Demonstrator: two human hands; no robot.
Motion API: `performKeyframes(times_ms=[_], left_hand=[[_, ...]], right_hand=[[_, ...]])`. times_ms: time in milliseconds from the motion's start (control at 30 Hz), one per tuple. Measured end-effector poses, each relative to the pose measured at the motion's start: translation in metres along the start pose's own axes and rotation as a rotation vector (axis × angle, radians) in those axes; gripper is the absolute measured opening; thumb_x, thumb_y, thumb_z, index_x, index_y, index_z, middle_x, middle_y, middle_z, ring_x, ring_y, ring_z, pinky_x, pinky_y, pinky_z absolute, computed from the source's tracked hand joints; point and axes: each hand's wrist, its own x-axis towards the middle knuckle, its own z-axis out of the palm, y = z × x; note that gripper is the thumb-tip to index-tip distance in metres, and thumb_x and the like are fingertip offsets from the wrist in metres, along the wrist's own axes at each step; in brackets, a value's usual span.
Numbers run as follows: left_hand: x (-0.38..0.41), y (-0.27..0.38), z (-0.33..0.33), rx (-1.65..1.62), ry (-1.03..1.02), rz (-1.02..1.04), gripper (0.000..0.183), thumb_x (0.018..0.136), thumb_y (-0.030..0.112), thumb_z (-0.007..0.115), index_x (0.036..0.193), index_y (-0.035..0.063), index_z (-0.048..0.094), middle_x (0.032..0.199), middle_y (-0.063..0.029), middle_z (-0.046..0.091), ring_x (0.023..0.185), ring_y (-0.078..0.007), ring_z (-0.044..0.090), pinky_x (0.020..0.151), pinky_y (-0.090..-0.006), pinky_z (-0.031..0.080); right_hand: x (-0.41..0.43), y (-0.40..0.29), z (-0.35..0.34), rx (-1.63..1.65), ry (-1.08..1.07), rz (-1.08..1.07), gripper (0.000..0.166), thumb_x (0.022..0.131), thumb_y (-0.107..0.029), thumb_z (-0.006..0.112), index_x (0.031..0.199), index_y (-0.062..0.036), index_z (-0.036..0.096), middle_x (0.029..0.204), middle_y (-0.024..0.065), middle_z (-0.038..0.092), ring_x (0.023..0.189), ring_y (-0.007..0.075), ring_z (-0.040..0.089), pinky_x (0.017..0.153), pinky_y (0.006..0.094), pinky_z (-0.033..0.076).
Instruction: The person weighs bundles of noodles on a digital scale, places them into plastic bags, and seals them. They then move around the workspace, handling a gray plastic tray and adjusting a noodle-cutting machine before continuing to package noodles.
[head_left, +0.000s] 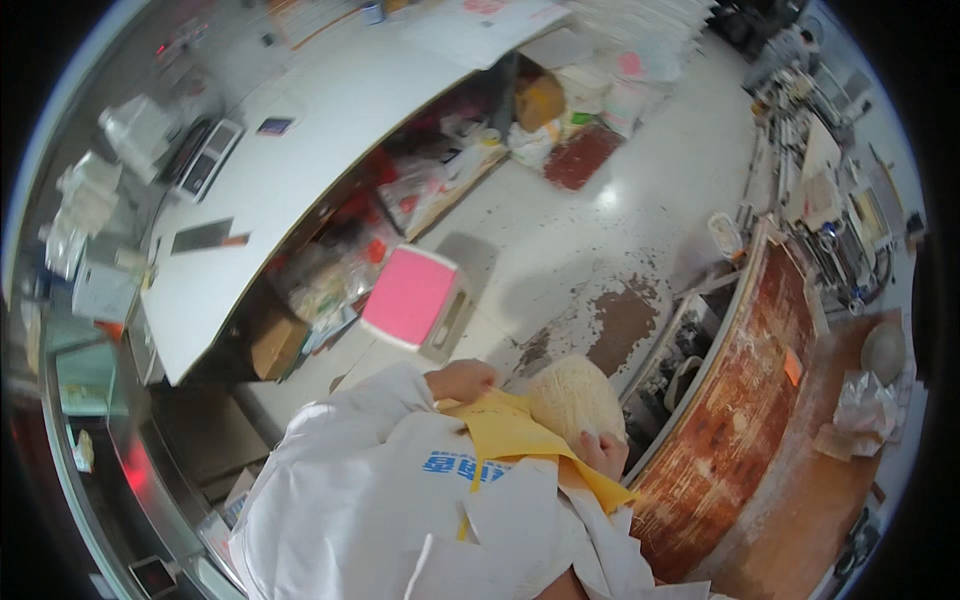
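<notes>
My left hand (463, 380) is closed on the upper left corner of a yellow sheet (514, 427), cloth or plastic, which hangs folded before my chest. At the sheet's right side my right hand (604, 452) has its fingers curled at the sheet's edge. That hand also touches a pale cream, rounded bundle of fine strands (574, 394), perhaps noodles, just beyond the sheet. Part of the bundle is hidden behind the yellow material. A white garment with blue writing (360, 480) covers my front.
A pink-topped step stool (410, 295) stands ahead on the worn floor. To the left, a white table (300, 150) carries a digital scale (210, 161), a phone (275, 125) and a flat blade (202, 236). A worn wooden workbench (735, 420) is close on my right, with machinery (832, 225) beyond it.
</notes>
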Motion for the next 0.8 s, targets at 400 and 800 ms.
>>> performKeyframes(times_ms=[400, 800], left_hand=[[0.117, -0.143, -0.092, -0.514, 0.356, -0.775, 0.017, 0.086, 0.016, 0.067, 0.088, 0.0, 0.072, 0.073, -0.0084, 0.07, 0.063, -0.0156, 0.066, 0.055, -0.0328, 0.052], [0.488, -0.19, -0.257, -0.245, -0.038, -0.572, 0.016, 0.088, 0.016, 0.065, 0.081, 0.0019, 0.07, 0.069, -0.0061, 0.068, 0.057, -0.016, 0.062, 0.052, -0.0328, 0.049]], right_hand=[[0.27, -0.03, -0.044, -0.047, -0.04, 0.149, 0.04, 0.08, -0.031, 0.074, 0.063, 0.0034, 0.063, 0.048, 0.0123, 0.049, 0.044, 0.0147, 0.046, 0.046, 0.0382, 0.037], [0.554, -0.057, -0.069, -0.139, 0.149, 0.242, 0.043, 0.082, -0.032, 0.075, 0.062, 0.0048, 0.062, 0.047, 0.0083, 0.047, 0.044, 0.0124, 0.042, 0.045, 0.0388, 0.034]])
